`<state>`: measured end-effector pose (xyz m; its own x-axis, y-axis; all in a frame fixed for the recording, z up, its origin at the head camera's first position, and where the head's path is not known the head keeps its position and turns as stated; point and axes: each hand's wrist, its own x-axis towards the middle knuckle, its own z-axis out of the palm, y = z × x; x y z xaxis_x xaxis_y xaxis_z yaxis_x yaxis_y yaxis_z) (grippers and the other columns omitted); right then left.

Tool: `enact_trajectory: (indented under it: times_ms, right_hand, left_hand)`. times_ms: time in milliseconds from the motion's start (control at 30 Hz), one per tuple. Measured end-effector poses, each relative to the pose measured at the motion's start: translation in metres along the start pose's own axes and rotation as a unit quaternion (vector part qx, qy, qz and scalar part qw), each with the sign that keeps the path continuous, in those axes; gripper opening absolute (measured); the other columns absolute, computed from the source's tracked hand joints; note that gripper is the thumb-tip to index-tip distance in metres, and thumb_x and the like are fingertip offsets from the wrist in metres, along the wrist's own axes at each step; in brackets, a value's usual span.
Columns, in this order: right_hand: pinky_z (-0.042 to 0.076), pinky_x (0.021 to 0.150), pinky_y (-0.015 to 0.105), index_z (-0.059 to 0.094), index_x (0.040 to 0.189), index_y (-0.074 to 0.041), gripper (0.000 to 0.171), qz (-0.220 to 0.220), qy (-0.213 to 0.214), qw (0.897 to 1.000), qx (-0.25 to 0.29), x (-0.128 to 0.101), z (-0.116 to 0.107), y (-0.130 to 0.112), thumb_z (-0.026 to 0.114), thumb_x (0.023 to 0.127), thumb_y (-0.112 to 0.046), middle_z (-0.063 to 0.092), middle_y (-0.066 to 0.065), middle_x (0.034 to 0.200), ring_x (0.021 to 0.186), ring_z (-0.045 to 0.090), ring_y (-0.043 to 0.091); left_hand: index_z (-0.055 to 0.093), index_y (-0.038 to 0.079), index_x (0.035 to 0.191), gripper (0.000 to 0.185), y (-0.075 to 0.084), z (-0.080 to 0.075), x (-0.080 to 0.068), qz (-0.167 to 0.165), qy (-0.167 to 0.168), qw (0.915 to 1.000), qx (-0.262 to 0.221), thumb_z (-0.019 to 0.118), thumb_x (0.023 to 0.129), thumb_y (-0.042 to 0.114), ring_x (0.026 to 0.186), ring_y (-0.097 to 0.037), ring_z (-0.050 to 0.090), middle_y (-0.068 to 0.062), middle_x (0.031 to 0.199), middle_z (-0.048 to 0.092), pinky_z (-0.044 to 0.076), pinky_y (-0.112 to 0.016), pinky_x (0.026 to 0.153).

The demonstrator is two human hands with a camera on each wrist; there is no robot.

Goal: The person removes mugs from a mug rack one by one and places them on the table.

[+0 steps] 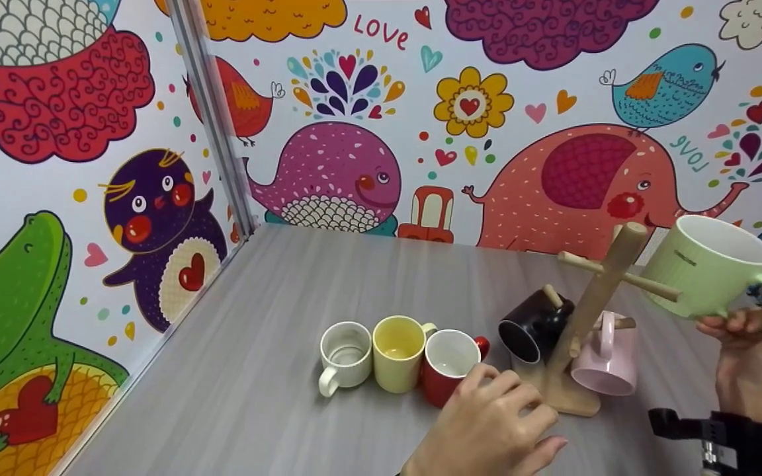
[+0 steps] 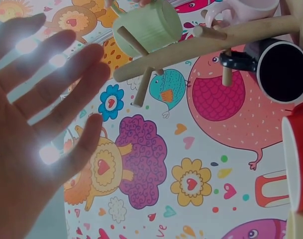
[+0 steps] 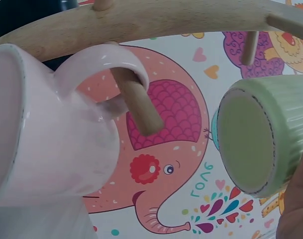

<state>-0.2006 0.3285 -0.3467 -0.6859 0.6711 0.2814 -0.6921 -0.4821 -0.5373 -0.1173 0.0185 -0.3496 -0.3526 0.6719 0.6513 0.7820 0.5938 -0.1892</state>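
At the right of the head view, my right hand [image 1: 755, 354] grips a light green mug [image 1: 705, 264] at its handle side and lower edge, holding it up beside the top pegs of a wooden mug tree [image 1: 586, 317]. The right wrist view shows the green mug's base [image 3: 246, 142] and part of a finger. My left hand [image 1: 490, 423] hovers with loosely bent fingers in front of the red mug [image 1: 437, 387]; it holds nothing in the left wrist view. On the tree's lower pegs hang a black mug [image 1: 533, 324] and a pink mug [image 1: 606, 363] by their handles.
Left of the red mug, a yellow mug [image 1: 397, 363] and a white mug [image 1: 344, 357] stand in a row on the grey table [image 1: 222, 396]. Cartoon-printed panels [image 1: 421, 99] rise behind the table and along its left side.
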Motion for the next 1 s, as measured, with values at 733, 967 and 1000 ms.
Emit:
enact_trajectory:
  times_ms: [733, 967, 1000]
  right_hand:
    - [0.032, 0.028, 0.03, 0.024, 0.055, 0.003, 0.039, -0.059, 0.019, 0.983, 0.172, -0.04, -0.036, -0.016, 0.035, 0.093, 0.002, 0.034, 0.014, 0.043, 0.03, 0.04, 0.028]
    - [0.029, 0.026, 0.029, 0.022, 0.057, 0.0, 0.038, -0.031, -0.012, 0.985, 0.169, -0.049, -0.053, -0.019, 0.033, 0.094, 0.0, 0.03, 0.012, 0.044, 0.029, 0.04, 0.027]
    - [0.03, 0.027, 0.029, 0.021, 0.058, 0.0, 0.038, -0.019, -0.031, 0.985, 0.169, -0.05, -0.055, -0.019, 0.03, 0.095, 0.0, 0.03, 0.012, 0.045, 0.029, 0.04, 0.027]
  left_hand:
    - [0.068, 0.025, 0.092, 0.028, -0.002, -0.003, -0.003, -0.023, -0.031, 0.9987, -0.034, 0.047, 0.091, 0.043, 0.086, -0.006, 0.05, 0.01, 0.091, 0.062, 0.039, -0.026, 0.078]
    - [0.068, 0.025, 0.091, 0.027, -0.004, -0.003, -0.003, -0.029, -0.041, 0.9978, -0.043, 0.047, 0.091, 0.043, 0.088, -0.006, 0.051, 0.01, 0.093, 0.062, 0.04, -0.026, 0.079]
    - [0.068, 0.025, 0.091, 0.027, -0.004, -0.003, -0.003, -0.031, -0.043, 0.9975, -0.046, 0.047, 0.091, 0.042, 0.088, -0.007, 0.051, 0.01, 0.093, 0.063, 0.04, -0.026, 0.079]
